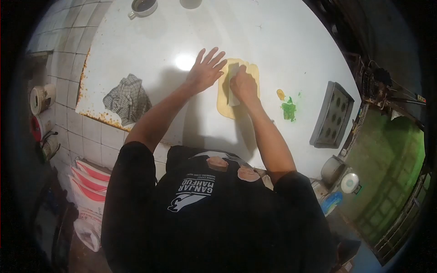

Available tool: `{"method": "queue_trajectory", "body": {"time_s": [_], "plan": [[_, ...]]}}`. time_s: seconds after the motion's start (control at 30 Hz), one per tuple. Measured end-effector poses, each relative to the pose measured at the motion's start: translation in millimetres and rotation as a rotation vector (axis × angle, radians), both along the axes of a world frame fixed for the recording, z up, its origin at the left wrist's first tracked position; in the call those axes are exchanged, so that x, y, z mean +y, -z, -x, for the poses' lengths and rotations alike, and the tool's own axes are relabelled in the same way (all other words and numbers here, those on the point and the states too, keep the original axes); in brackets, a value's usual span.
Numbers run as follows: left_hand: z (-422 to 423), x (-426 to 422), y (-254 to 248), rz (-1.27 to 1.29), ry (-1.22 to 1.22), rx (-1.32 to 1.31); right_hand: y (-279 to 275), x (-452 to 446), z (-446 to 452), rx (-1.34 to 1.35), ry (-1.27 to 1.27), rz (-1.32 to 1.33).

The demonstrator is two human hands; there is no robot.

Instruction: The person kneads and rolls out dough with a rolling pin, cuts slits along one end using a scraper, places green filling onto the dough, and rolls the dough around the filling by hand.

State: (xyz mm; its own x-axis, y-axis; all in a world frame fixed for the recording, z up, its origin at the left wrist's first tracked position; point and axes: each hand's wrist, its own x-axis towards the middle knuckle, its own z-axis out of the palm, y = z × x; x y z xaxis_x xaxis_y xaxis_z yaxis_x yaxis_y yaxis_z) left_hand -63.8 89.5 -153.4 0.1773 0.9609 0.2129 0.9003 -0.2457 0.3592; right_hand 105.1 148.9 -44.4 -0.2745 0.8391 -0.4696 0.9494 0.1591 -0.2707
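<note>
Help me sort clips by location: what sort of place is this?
Probably a small bakery or a home kitchen used for baking: a flattened yellowish sheet, likely dough, lies on a broad white worktop, with a tray bearing dark round shapes near the worktop's edge.

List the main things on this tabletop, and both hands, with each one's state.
Dough: flattened into a sheet
Pale tool: gripped, over the dough
Right hand: closed on the pale tool
Left hand: open, fingers spread
Checked cloth: crumpled
Cup: holding dark liquid, partly out of frame
Green patch: smeared on the table
Table: rust-coloured along one edge
</note>
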Motion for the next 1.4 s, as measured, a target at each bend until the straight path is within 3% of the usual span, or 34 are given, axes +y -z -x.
{"method": "queue_trajectory", "body": {"time_s": [0.27,0.43,0.63,0.7,0.9,1.03,1.1,1.17,1.23,1.27,1.37,1.4], "plan": [[1.5,-3.3,-0.7,-0.071,-0.024,-0.033,-20.2,-19.6,-18.3,-0.049,0.002,0.101],[5.4,-6.5,-4.8,-0.093,0.017,-0.065,-14.1,7.6,1.4,-0.010,-0.020,0.002],[3.8,-4.7,-6.0,0.030,0.037,-0.034,-4.7,16.3,18.2,0.019,0.023,-0.001],[3.3,-4.1,-3.3,-0.088,0.027,-0.042,-4.6,12.1,16.8,0.012,0.012,0.007],[3.3,-5.5,-5.9,-0.068,0.033,-0.048,-6.7,-37.1,-20.9,-0.026,-0.014,0.084],[2.0,-19.3,-29.6,-0.121,-0.078,-0.110,-55.9,-70.8,-41.7,0.019,0.055,0.123],[1.6,-41.6,-50.2,-0.014,-0.222,-0.227,-68.5,-87.4,-58.0,0.064,0.074,0.165],[0.6,-80.2,-43.1,-0.169,-0.173,-0.377,-55.3,-105.3,-71.8,0.122,0.110,0.190],[-5.8,-121.1,-37.7,0.005,-0.269,-0.580,-14.5,-124.6,-80.1,0.409,0.050,0.149],[-8.8,-135.1,-51.5,0.169,-0.379,-0.790,-15.1,-126.3,-73.2,0.493,0.127,0.286],[-9.5,-165.6,-87.0,0.567,-0.681,-1.268,31.5,-137.4,-46.4,0.705,0.040,0.203],[-9.3,-170.8,-95.2,0.576,-0.753,-1.340,32.4,-137.8,-38.4,0.883,0.072,0.369]]}}
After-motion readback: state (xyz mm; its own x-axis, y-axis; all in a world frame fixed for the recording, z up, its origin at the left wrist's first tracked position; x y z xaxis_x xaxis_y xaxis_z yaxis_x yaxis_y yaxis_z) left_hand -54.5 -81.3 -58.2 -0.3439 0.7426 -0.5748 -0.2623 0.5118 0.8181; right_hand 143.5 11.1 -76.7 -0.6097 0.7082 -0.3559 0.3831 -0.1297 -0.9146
